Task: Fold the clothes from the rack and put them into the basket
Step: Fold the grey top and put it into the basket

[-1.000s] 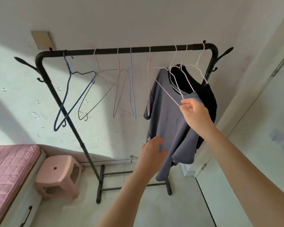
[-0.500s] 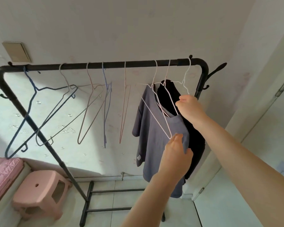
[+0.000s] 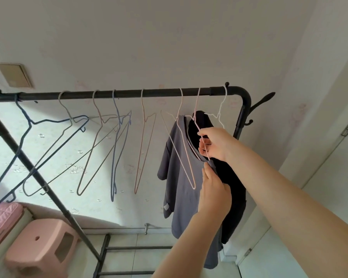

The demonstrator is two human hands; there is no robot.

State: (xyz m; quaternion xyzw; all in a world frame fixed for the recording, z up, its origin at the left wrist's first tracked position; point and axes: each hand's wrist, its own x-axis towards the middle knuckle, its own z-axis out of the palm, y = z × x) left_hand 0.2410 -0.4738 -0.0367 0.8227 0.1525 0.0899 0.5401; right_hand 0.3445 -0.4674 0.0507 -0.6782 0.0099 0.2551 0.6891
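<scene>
I see L hand (image 3: 213,192) pinching grey tee (image 3: 181,177) collar just below R hand (image 3: 215,144), R fingers curled round pink hanger (image 3: 197,125) wire, black tee (image 3: 227,177) behind, on rack (image 3: 129,94)

Black metal clothes rack (image 3: 129,93) stands against a pale wall. Along its top bar hang several bare wire hangers: a dark blue hanger (image 3: 31,125) at far left, then grey, pink and light blue ones.

Toward the right end, a grey T-shirt (image 3: 179,173) hangs half off a pale pink hanger (image 3: 181,149); a black garment (image 3: 232,177) hangs just behind it.

Right hand (image 3: 215,143) grips a wire of a hanger beside the grey shirt's collar. Left hand (image 3: 213,193) pinches the collar edge just below.

Lower left: pink plastic stool (image 3: 40,247) on a tiled floor, beside a pink quilted mattress (image 3: 0,215). Beige wall plate (image 3: 15,75) upper left.
</scene>
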